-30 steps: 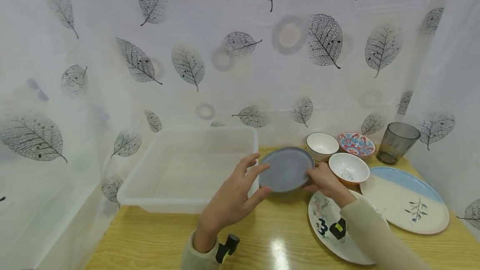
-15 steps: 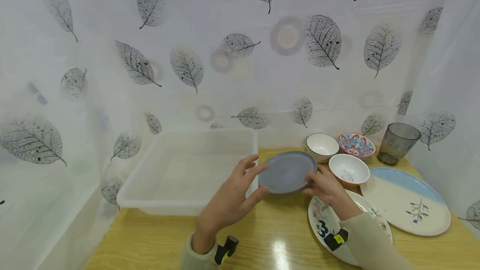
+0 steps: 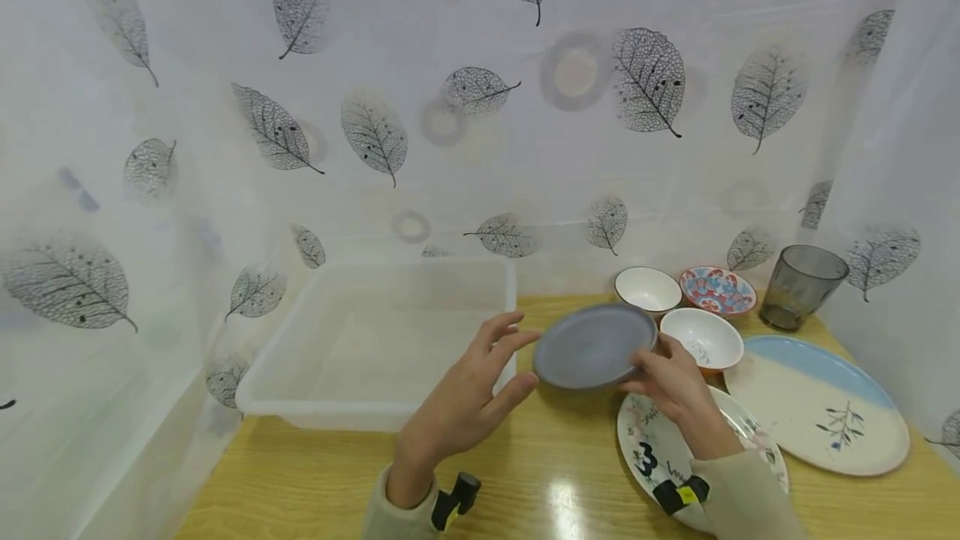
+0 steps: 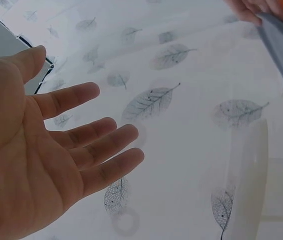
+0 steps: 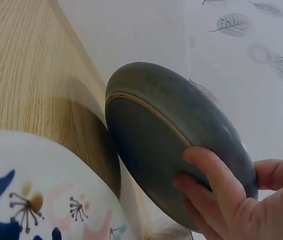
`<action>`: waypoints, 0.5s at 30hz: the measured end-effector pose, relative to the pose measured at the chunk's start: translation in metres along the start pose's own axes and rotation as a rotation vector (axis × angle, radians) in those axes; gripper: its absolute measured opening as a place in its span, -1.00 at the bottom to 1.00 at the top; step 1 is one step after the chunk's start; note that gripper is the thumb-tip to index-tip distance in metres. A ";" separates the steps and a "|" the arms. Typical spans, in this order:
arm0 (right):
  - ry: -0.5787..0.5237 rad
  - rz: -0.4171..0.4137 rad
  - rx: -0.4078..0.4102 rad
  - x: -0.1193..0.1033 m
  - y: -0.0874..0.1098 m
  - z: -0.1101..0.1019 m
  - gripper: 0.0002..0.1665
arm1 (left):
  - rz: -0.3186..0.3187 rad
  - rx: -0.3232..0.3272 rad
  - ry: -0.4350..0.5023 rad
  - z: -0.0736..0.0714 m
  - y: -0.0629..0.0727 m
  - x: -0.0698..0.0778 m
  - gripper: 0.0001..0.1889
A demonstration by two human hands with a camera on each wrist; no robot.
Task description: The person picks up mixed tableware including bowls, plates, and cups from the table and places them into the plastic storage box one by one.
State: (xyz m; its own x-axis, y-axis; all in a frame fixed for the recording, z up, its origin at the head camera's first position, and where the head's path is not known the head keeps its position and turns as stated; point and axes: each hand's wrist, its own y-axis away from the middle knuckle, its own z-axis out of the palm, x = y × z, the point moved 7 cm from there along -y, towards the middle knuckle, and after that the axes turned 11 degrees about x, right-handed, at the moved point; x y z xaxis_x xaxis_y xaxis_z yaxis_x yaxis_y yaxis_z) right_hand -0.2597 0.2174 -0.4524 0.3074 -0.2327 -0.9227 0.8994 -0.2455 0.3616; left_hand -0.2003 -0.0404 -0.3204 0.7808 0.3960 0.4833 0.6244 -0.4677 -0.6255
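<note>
A grey plate (image 3: 592, 348) is held tilted above the table by my right hand (image 3: 678, 386), which grips its right rim. In the right wrist view the fingers (image 5: 216, 172) spread under the plate's base (image 5: 146, 145) while the thumb lies on the rim's other side. My left hand (image 3: 468, 390) is to the left of the plate, fingers spread, with nothing in it; its fingertips are just short of the plate's left edge. The left wrist view shows that left palm (image 4: 36, 160) with relaxed, parted fingers. Below my right forearm lies a patterned plate (image 3: 652, 457), partly covered by the sleeve.
A white plastic bin (image 3: 300, 417) stands at the left. Toward the back right are a white bowl (image 3: 648, 288), a red-and-blue bowl (image 3: 717, 290), an orange-bottomed bowl (image 3: 701, 338) and a grey glass (image 3: 802, 286). An oval blue-and-cream plate (image 3: 795, 415) lies at the right. A leaf-print curtain (image 3: 480, 157) surrounds the table.
The grey plate has moved right, away from the bin and my left hand, carried by my right hand. My left hand has stayed nearly still.
</note>
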 end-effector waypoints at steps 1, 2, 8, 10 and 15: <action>-0.004 -0.005 0.000 0.000 0.000 0.000 0.02 | -0.003 0.000 -0.003 0.000 0.000 0.000 -0.52; -0.008 -0.008 0.000 0.000 0.000 0.000 0.01 | -0.006 0.001 -0.008 0.000 0.000 -0.001 -0.51; -0.006 -0.030 0.000 0.002 -0.001 -0.001 0.00 | -0.032 0.005 -0.024 -0.001 0.000 -0.003 -0.50; 0.007 -0.038 0.009 0.001 0.000 -0.002 0.01 | -0.036 0.005 -0.025 0.000 -0.001 -0.004 -0.49; 0.051 -0.069 0.004 -0.003 0.004 -0.007 0.03 | -0.042 0.007 -0.026 0.004 -0.001 -0.005 -0.45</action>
State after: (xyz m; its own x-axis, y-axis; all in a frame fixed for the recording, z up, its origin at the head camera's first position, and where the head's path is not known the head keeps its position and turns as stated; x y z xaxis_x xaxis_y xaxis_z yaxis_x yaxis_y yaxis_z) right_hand -0.2546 0.2236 -0.4486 0.2604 -0.1667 -0.9510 0.9179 -0.2628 0.2974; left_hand -0.2056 -0.0389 -0.3245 0.7530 0.4354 0.4933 0.6564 -0.4450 -0.6092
